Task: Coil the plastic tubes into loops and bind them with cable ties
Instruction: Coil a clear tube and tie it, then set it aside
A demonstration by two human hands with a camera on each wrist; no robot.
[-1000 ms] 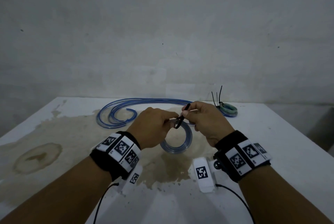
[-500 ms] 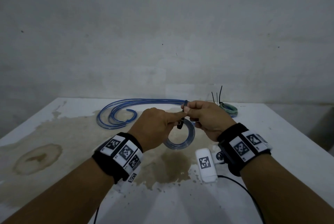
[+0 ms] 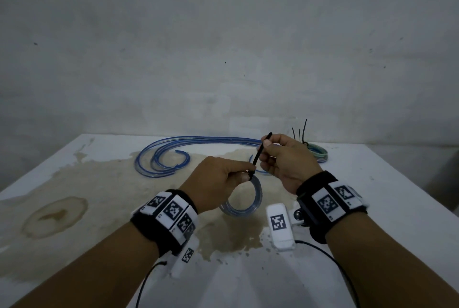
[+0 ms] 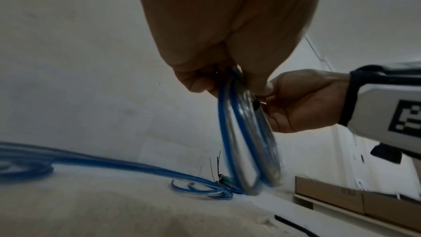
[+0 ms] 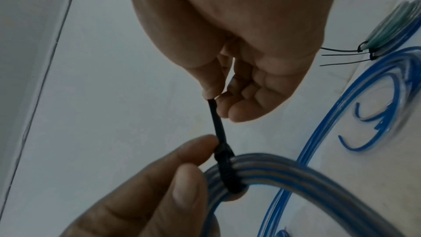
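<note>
The left hand (image 3: 218,183) holds a coil (image 3: 244,204) of clear blue tube up over the desk (image 3: 397,208), with its bottom close to the top. Its thumb and fingers pinch the coil near the top, right where a black tie (image 3: 259,156) wraps round the strands. From the right wrist you can see the tie (image 5: 225,165) looped round the tubes, with its head next to the left hand's fingertips (image 5: 200,143). The right hand (image 3: 288,158) is just beside the left one and a bit higher. Its grip is small and tight: thumb and first finger pinch the tie's long tail, which runs straight up from the coil and sticks out past the fingers. Farther back on the desk lie long loose tubes (image 3: 173,148), curved and not coiled. At the back right sits a green coil (image 3: 319,152), already bound, with thin black tie tails (image 3: 301,131) standing up from it. The desk is white with a big brown stain (image 3: 111,178).
</note>
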